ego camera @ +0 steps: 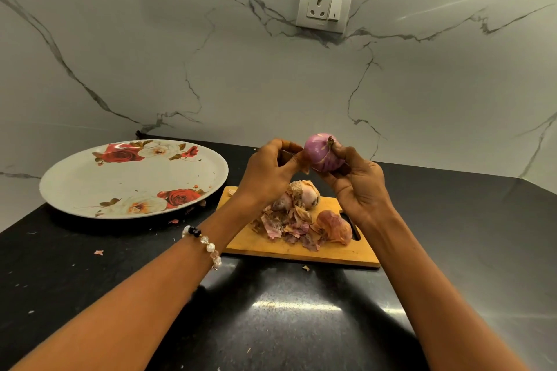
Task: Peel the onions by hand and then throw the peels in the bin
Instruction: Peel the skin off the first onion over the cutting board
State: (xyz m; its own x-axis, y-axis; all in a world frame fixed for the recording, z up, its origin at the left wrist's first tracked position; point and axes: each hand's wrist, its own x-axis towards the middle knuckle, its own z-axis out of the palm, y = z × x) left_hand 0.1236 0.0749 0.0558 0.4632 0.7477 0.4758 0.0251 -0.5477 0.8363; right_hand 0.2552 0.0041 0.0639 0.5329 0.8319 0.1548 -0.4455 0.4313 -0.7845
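Two hands meet above the black worktop (90, 265): flowered plate (90, 184) by its back-left edge, cutting board (301, 250) mid-worktop bearing peels (289, 226). Right hand (358, 187) cups the peeled onion (322, 153); left hand (268, 172) pinches a loose skin (303, 159).

I count one peeled purple onion (322, 153) in my fingers, two papery-skinned unpeeled onions (309, 194) (334, 226), one heap of pink peels (286, 226), one wooden chopping board (301, 250), one round floral plate (132, 178).
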